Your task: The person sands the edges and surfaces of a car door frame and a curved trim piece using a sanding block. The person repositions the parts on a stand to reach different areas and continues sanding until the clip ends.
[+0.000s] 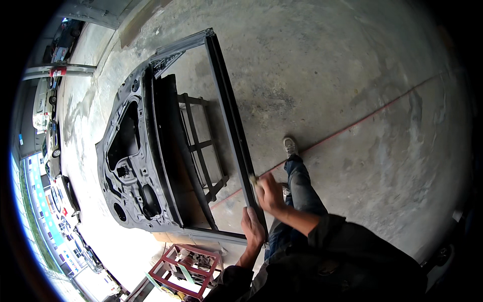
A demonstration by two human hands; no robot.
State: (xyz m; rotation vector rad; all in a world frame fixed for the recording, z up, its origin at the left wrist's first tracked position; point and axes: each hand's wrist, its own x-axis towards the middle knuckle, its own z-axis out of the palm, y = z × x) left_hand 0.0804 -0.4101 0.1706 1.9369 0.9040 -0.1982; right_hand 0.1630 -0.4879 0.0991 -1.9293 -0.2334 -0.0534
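A dark grey, bare car door (166, 151) lies tilted in front of me, its window frame reaching toward my body. My left hand (253, 226) is closed round the near end of the frame's long black rail (229, 108), close to its lower corner. Just beyond it, my right hand (270, 194) is closed on a small pale pad (253, 179) at the rail's edge. The pad is slightly blurred, and my fingers hide most of it. Its exact kind cannot be made out.
A dark metal stand (201, 143) shows through the window opening. Lower left stands a red-framed cart (183, 272) loaded with parts. A red line (352, 128) crosses the concrete floor. Parked cars (53, 138) line the far left, beyond a metal post (75, 69).
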